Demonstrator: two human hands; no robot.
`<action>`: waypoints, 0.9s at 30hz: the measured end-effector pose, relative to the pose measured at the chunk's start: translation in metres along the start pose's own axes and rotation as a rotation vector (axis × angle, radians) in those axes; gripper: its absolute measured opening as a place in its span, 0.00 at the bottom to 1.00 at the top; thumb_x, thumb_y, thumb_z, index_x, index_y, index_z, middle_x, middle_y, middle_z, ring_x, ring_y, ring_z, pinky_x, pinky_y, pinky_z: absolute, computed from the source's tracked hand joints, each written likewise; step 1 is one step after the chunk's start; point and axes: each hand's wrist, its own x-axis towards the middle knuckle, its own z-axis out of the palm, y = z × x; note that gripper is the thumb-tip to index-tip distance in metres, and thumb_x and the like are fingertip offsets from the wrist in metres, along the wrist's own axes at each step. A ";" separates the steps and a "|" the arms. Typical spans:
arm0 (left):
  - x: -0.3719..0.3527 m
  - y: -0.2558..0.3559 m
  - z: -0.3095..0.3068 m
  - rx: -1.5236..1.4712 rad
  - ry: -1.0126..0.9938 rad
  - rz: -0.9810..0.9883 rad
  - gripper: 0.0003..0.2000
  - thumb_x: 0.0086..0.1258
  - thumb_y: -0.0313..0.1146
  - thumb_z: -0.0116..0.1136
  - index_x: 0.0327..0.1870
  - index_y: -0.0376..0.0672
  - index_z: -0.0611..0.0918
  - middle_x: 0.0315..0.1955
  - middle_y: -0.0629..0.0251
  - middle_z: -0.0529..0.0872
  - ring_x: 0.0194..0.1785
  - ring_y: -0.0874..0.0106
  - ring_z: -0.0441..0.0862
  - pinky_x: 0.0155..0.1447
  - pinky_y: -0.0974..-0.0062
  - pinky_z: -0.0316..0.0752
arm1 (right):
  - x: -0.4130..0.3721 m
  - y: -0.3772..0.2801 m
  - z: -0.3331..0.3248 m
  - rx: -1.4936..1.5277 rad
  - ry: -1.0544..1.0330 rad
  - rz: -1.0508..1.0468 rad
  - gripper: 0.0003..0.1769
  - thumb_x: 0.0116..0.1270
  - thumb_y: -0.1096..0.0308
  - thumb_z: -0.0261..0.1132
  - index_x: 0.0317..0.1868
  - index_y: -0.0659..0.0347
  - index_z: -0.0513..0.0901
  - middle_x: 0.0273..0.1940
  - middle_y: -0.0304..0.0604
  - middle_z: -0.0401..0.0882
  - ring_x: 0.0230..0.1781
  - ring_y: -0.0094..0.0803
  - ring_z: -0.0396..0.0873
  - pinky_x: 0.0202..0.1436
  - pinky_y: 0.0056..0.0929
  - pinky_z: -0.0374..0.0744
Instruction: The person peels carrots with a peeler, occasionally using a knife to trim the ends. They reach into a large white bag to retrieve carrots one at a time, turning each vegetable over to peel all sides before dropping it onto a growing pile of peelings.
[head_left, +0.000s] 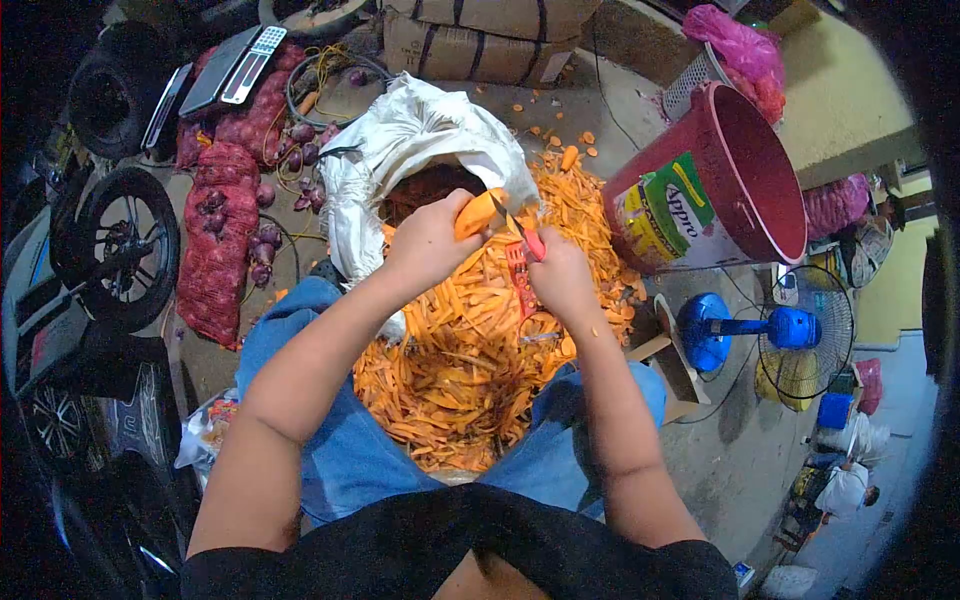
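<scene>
Near the middle of the view my left hand (435,240) is wrapped round a carrot (480,213), with its peeled orange end pointing right. My right hand (562,285) grips the pinkish-red handle of a small knife (533,243). Its dark blade lies right at the carrot's end. Below both hands a large heap of carrot peelings (450,370) spreads between my knees. A red flat object (521,280) shows just under the right hand, over the peelings. Behind the left hand stands a white sack (370,160), its mouth rolled open and dark inside.
To the right stands a tall maroon bucket (650,215), with a blue fan (705,330) in front. Red net bags of onions (215,250) lie left, beside a scale (235,65) and a motorbike (125,250). Cardboard boxes (470,50) are at the back. A person (845,490) is far right.
</scene>
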 end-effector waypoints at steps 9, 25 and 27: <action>-0.004 0.006 0.001 0.213 0.095 0.181 0.13 0.46 0.37 0.55 0.33 0.44 0.72 0.26 0.59 0.77 0.30 0.60 0.74 0.32 0.66 0.68 | 0.003 0.001 0.009 0.046 -0.068 0.077 0.09 0.48 0.68 0.53 0.25 0.67 0.70 0.23 0.57 0.72 0.27 0.51 0.72 0.31 0.42 0.70; -0.005 0.011 -0.004 -0.177 0.042 0.423 0.15 0.42 0.31 0.60 0.35 0.42 0.74 0.33 0.63 0.72 0.41 0.65 0.69 0.46 0.72 0.64 | 0.013 0.006 0.074 1.377 -0.426 0.567 0.13 0.57 0.66 0.49 0.41 0.63 0.71 0.34 0.39 0.73 0.29 0.24 0.72 0.30 0.23 0.71; -0.005 0.008 -0.006 -0.256 0.022 0.387 0.15 0.42 0.30 0.60 0.34 0.41 0.74 0.32 0.62 0.72 0.39 0.65 0.70 0.44 0.72 0.65 | 0.025 0.014 0.084 1.543 -0.305 0.618 0.13 0.58 0.68 0.48 0.43 0.63 0.69 0.35 0.40 0.72 0.30 0.24 0.72 0.31 0.24 0.71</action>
